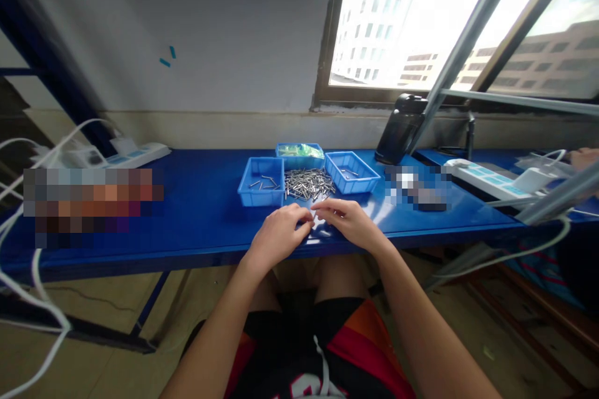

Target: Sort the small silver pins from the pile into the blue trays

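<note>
My left hand (pixel 283 230) and my right hand (pixel 349 219) meet over the front of the blue table, fingertips almost touching. Between their pinched fingers is a thin, shiny metal pin (pixel 314 215), too small to make out in detail. Just beyond my fingers lies a heap of similar metal pins (pixel 309 183). Left of the heap, a blue plastic bin (pixel 259 198) holds several loose pins. The blue bin on the right (pixel 358 185) has a few pins in it. Behind the heap, another blue bin (pixel 299 160) contains green-tinted plastic bags (pixel 302 150).
A black bottle (pixel 401 130) stands near the window, beside a slanted metal post (pixel 461 30). White power strips (pixel 491 180) and cables lie on both sides of the table (pixel 201 224). Blurred patches cover items at left and right. Part of another person's hand (pixel 584 157) shows at far right.
</note>
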Tool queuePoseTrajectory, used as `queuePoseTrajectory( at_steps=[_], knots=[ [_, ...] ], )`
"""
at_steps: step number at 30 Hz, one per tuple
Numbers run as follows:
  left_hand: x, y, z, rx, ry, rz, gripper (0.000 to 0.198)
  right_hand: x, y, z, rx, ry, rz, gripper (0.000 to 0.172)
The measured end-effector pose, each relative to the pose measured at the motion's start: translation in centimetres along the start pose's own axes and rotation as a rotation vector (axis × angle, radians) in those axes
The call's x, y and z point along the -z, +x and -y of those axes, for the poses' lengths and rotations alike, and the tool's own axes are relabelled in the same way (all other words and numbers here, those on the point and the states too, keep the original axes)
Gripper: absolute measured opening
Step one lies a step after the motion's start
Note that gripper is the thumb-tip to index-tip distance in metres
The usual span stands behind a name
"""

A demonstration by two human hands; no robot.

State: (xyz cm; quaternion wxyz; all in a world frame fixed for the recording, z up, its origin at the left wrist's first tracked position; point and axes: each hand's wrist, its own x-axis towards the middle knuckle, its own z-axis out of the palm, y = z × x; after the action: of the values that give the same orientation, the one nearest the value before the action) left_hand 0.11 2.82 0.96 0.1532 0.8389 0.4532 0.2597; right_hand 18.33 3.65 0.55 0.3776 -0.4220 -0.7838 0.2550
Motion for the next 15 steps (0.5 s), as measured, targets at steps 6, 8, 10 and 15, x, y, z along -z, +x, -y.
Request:
queuePoseTrajectory(
  at_steps=[6, 8, 10, 15],
  knots=[
    [0.01, -0.06, 0.14, 0.090, -0.120, -0.064, 0.018, 0.05, -0.31, 0.41, -0.061, -0.057, -0.050, 0.023],
    [0.15, -0.10, 0.08, 0.121, -0.159, -0.105, 0.018, -0.02, -0.50, 0.60, -0.053, -0.108, -0.044, 0.021],
    [0.28, -0.15, 0.03, 0.136, -0.199, -0.125, 0.017, -0.14, -0.59, 0.80, -0.041, -0.153, 0.000, 0.018],
    [0.20, -0.24, 0.23, 0.106, -0.216, -0.114, 0.015, -0.50, -0.30, 1.00, -0.040, -0.228, 0.056, 0.019]
  ],
)
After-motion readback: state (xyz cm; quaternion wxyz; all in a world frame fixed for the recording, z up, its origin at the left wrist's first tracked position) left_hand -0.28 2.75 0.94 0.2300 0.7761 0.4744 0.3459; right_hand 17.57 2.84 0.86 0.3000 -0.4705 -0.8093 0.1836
